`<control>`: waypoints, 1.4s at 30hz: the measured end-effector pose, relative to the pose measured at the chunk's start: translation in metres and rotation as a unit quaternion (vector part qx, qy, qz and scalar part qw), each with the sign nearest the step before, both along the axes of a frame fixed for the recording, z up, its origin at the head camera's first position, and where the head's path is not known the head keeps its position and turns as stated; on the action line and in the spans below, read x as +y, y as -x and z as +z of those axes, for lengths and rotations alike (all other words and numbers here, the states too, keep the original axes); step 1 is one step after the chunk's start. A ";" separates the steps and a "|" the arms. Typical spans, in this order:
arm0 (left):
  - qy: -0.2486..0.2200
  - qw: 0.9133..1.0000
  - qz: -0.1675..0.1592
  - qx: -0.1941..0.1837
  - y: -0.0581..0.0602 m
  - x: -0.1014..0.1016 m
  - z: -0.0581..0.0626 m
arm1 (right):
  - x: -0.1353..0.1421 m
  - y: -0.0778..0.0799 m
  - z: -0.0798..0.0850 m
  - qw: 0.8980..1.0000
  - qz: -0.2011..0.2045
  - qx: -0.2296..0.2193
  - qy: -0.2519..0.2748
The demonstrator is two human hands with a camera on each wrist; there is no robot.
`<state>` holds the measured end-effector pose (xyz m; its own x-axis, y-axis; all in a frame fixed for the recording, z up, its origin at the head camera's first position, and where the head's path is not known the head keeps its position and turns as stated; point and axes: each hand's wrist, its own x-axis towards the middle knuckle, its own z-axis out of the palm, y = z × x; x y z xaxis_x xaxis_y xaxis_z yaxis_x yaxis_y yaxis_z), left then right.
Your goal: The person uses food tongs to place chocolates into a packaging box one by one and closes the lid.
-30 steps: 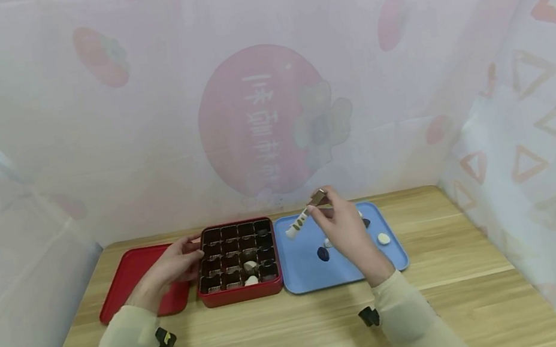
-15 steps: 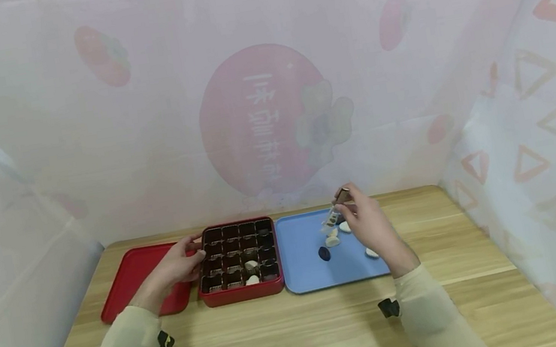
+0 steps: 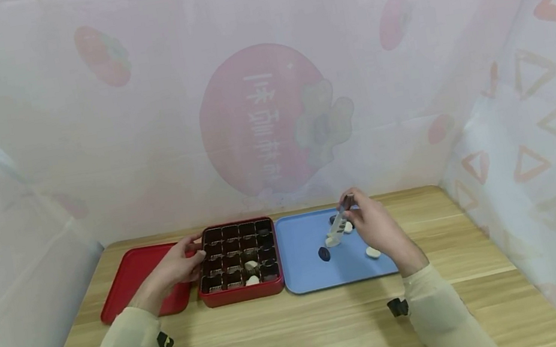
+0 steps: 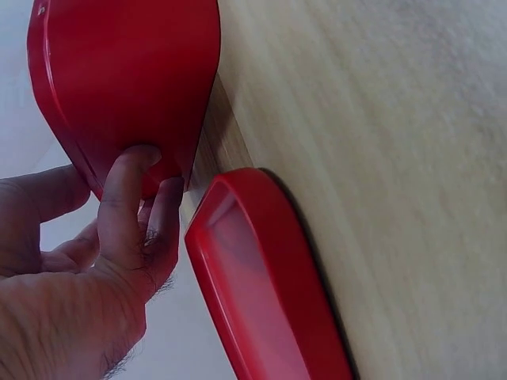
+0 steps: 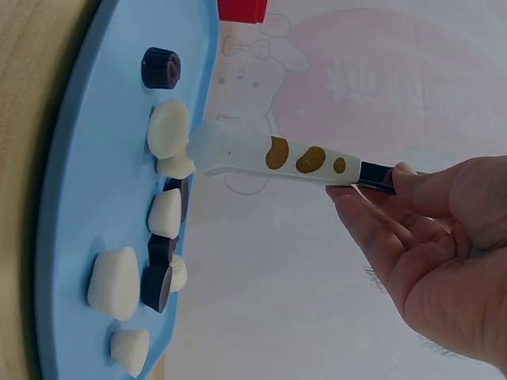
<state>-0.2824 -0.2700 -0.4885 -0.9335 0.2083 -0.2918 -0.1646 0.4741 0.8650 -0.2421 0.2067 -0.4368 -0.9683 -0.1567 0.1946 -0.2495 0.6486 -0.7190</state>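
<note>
My right hand point(image 3: 377, 230) pinches the dark upper end of the tongs point(image 5: 305, 158), whose pale tips have brown spots along them. Over the blue tray point(image 3: 305, 275), those tips meet a white chocolate point(image 5: 168, 129); whether they squeeze it I cannot tell. A ridged dark chocolate point(image 5: 161, 68) lies just beyond. At the left side of the red box point(image 3: 242, 293), my left hand point(image 3: 180, 263) holds the wall, fingertips on its outside and thumb at the rim. Brown compartments inside bear two white chocolates point(image 3: 251, 267) and dark ones point(image 3: 267, 253) down the right column.
A red lid point(image 3: 134, 281) lies left of the box, partly under my left forearm. More white and dark chocolates point(image 5: 113, 283) are spread along the tray. The wooden table point(image 3: 261, 346) ends at a printed cloth backdrop point(image 3: 161, 125).
My right hand has moved right over the tray with the tongs, then lowered their tips to a white chocolate. The left hand keeps its place on the box.
</note>
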 end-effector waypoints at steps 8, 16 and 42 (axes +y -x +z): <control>0.010 1.000 -0.003 0.007 0.000 -0.001 -0.001 | -0.002 0.004 -0.011 1.000 0.003 0.003 -0.014; 0.012 1.000 -0.003 0.002 -0.002 0.000 0.001 | -0.006 0.009 -0.020 0.999 0.012 0.008 -0.042; 0.016 1.000 -0.006 0.009 -0.002 -0.002 0.001 | -0.023 0.013 -0.024 0.998 0.006 0.018 -0.057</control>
